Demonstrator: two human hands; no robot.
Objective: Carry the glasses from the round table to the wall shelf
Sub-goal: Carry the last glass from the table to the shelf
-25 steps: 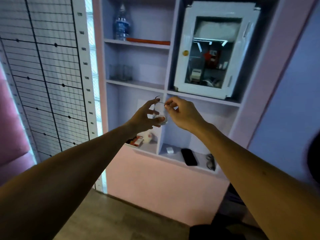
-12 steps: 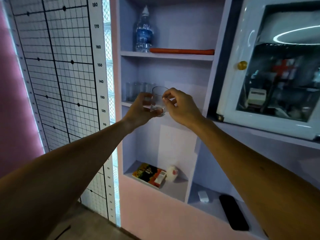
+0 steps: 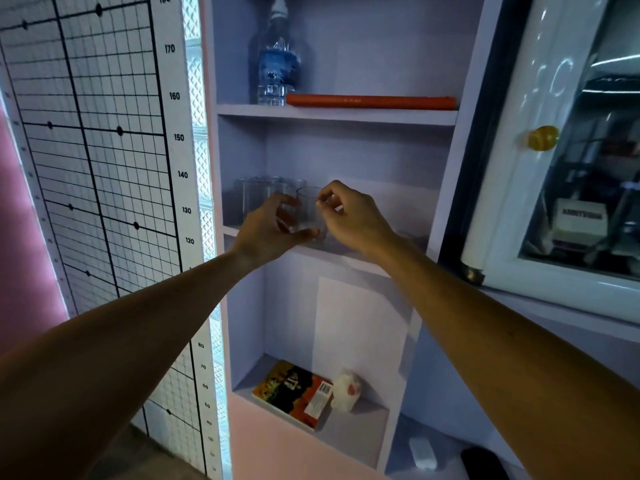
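Hands [image 3: 311, 220], two, on one glass [image 3: 309, 211]

The height chart [image 3: 175, 133] by the shelf reads 170, 160, 150, 140, 130, 120 — other labels blur.

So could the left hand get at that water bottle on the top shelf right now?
Probably not yet: the left hand is busy holding the glass, though nothing blocks the water bottle.

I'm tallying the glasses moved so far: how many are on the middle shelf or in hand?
About 5: one glass held by both hands at the middle shelf's front edge, and roughly four glasses clustered at the back left. They overlap and are clear, so some may be hidden.
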